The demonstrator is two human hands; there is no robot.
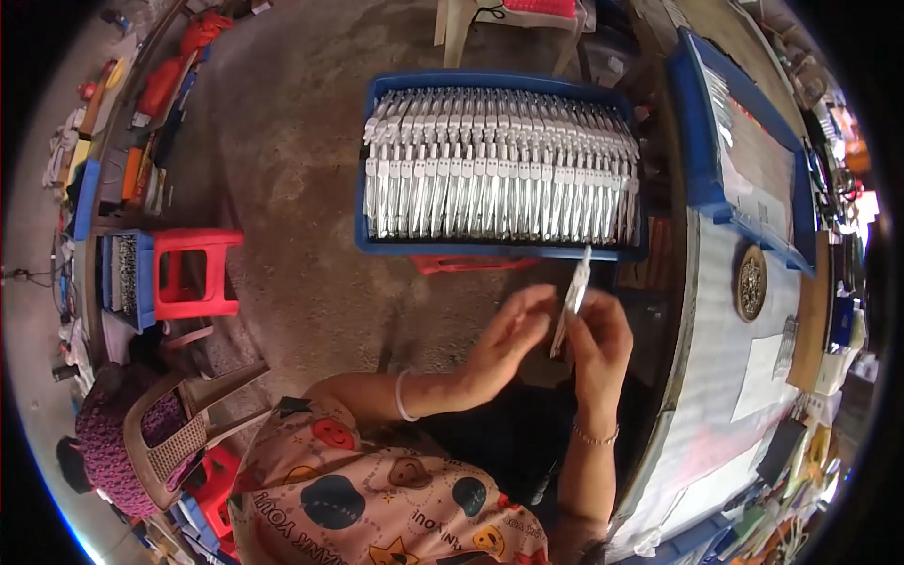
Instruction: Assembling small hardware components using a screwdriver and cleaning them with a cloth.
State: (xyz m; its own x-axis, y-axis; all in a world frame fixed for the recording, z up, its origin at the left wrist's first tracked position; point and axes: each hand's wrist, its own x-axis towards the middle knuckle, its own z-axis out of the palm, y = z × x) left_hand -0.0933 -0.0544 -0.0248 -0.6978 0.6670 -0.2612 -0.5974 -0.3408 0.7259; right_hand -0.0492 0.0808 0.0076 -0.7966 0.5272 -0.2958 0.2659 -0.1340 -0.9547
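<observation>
My right hand (pixel 603 344) pinches a slim white-and-silver piece (pixel 575 294) between thumb and fingers, its narrow tip slanting up toward the tray. Just left of it is my left hand (pixel 508 339), its fingers loosely bent and apart, with nothing visible in them. Beyond both hands stands a blue tray (pixel 452 248) filled with rows of similar slim, shiny silver pieces (pixel 490 202) with white ends, packed side by side. Their exact kind cannot be made out.
To the right runs a long table (pixel 702 377) with a second blue tray (pixel 699 169), a round dish of small parts (pixel 750 282) and papers. On the left are a red stool (pixel 196 273), a blue bin (pixel 141 282) and a brown plastic chair (pixel 179 452).
</observation>
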